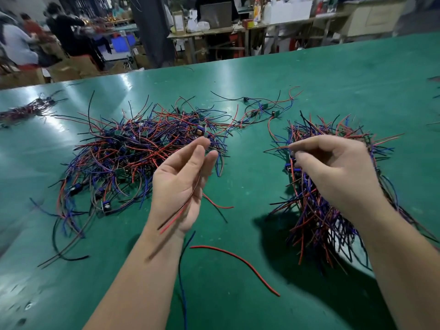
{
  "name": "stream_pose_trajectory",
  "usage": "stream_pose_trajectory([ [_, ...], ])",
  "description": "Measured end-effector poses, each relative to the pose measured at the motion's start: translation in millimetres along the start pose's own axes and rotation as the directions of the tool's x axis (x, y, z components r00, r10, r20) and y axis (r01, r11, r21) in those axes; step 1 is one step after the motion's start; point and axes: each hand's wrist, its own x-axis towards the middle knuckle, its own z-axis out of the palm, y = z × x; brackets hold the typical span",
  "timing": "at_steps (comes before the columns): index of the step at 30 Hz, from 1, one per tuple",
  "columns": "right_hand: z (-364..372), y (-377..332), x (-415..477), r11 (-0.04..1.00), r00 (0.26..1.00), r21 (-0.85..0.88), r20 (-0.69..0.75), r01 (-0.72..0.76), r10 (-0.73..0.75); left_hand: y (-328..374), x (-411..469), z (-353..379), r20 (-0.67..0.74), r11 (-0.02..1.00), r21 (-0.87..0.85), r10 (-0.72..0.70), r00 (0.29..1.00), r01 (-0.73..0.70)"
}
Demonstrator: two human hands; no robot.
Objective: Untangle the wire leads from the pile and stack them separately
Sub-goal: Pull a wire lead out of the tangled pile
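Observation:
A tangled pile point(133, 153) of red, blue and black wire leads with small components lies on the green table at centre left. A sorted stack point(316, 210) of leads lies at the right. My left hand point(183, 182) is raised palm-up between them, fingertips pinching a lead point(181, 210) whose red and black wires trail down across the palm. My right hand point(333, 170) hovers over the stack, thumb and fingers pinching leads at its upper end. Much of the stack is hidden under that hand and forearm.
Loose leads point(238, 258) lie on the green table point(238, 67) near the front, and a few more point(262, 108) sit beyond the piles. Another bundle point(28, 109) lies at far left. People and cluttered workbenches stand behind the table's far edge.

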Motion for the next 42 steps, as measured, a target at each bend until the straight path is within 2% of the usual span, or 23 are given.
stream_pose_trajectory([
  [2,4,-5,-2,0.971,0.984,0.203,0.152,-0.128,0.098,0,-7,7,0.075,0.998,0.059,-0.033,0.997,0.029],
  [4,9,-9,-5,0.846,0.925,0.431,0.340,-0.313,0.169,-4,-16,14,0.175,0.986,0.164,-0.048,0.983,0.019],
  [6,13,-10,-6,0.714,0.872,0.545,0.450,-0.439,0.192,-10,-24,16,0.301,0.942,0.331,-0.042,0.953,-0.063],
  [8,15,-11,-7,0.658,0.851,0.569,0.474,-0.493,0.227,-17,-28,16,0.401,0.872,0.469,-0.067,0.914,-0.142],
  [11,14,-10,-5,0.617,0.836,0.575,0.460,-0.537,0.299,-20,-30,14,0.460,0.815,0.547,-0.105,0.882,-0.189],
  [16,11,-9,-2,0.562,0.805,0.583,0.493,-0.587,0.330,-18,-32,16,0.450,0.827,0.546,-0.151,0.880,-0.137],
  [20,7,-7,-2,0.488,0.744,0.579,0.609,-0.654,0.274,-15,-34,16,0.433,0.828,0.556,-0.210,0.877,-0.076],
  [22,5,-7,-1,0.491,0.727,0.563,0.639,-0.665,0.252,-13,-35,17,0.427,0.827,0.560,-0.241,0.872,-0.046],
  [27,7,-9,-1,0.513,0.770,0.591,0.581,-0.622,0.265,-7,-36,18,0.407,0.860,0.511,-0.258,0.876,0.016],
  [30,6,-8,-2,0.556,0.767,0.563,0.594,-0.611,0.241,-4,-36,20,0.359,0.893,0.426,-0.314,0.879,0.145],
  [32,7,-6,-4,0.614,0.756,0.516,0.618,-0.598,0.217,-5,-36,22,0.322,0.886,0.415,-0.357,0.877,0.208],
  [34,10,-4,-7,0.697,0.759,0.446,0.613,-0.562,0.219,-10,-38,24,0.283,0.868,0.452,-0.358,0.890,0.205],
  [37,15,-4,-9,0.761,0.814,0.419,0.530,-0.496,0.238,-15,-39,25,0.246,0.860,0.466,-0.352,0.903,0.208],
  [40,11,-6,-4,0.746,0.879,0.499,0.409,-0.442,0.247,-12,-38,24,0.263,0.823,0.488,-0.456,0.850,0.290],
  [42,3,-4,3,0.709,0.907,0.568,0.304,-0.418,0.291,-9,-40,22,0.317,0.754,0.572,-0.567,0.760,0.324],
])
